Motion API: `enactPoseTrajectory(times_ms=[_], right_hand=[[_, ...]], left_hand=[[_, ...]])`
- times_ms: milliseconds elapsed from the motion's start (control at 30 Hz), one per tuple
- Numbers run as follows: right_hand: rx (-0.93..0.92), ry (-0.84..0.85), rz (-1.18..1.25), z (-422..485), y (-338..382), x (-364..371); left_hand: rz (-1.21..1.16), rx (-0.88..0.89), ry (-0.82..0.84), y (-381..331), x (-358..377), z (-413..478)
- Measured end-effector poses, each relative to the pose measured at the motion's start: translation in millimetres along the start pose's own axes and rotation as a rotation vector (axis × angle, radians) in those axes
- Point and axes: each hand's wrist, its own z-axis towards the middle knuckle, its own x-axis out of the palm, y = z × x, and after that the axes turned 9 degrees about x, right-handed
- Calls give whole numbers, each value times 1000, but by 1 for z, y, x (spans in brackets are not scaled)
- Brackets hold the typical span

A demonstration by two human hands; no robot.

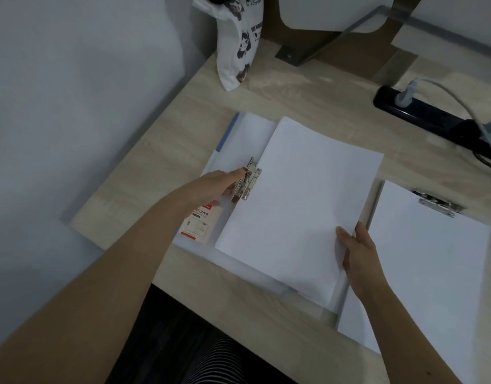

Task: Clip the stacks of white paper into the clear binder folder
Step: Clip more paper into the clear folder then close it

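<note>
Wooden desk [161, 151]: left hand [222, 184] grips clip [250, 180]; right hand [358, 252] pinches paper stack [302, 195].

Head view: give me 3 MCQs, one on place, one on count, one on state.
1. Where does the black power strip lie?
A) far right of the desk
B) on a chair
C) on the floor

2. How many metal clips show?
A) one
B) two
C) four

3. What does the right hand do?
A) rests flat on the desk
B) holds a pen
C) grips the paper stack at its edge

Answers:
1. A: it lies on the wood at the far right.
2. B: one clip at the left hand, a second clip further right.
3. C: its thumb lies on top of the sheets at their right edge.
</note>
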Motion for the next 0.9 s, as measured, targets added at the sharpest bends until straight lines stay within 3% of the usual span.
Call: enactPoseTrajectory(times_ms=[167, 367, 900], right_hand=[[10, 6, 2, 1, 0, -1], [18, 8, 2, 1, -4, -3], [14, 11, 25, -1, -6, -2]], left_hand=[[-10, -15, 8, 2, -3, 0], [-256, -9, 77, 20, -2, -5], [-234, -106, 62, 22, 8, -6]])
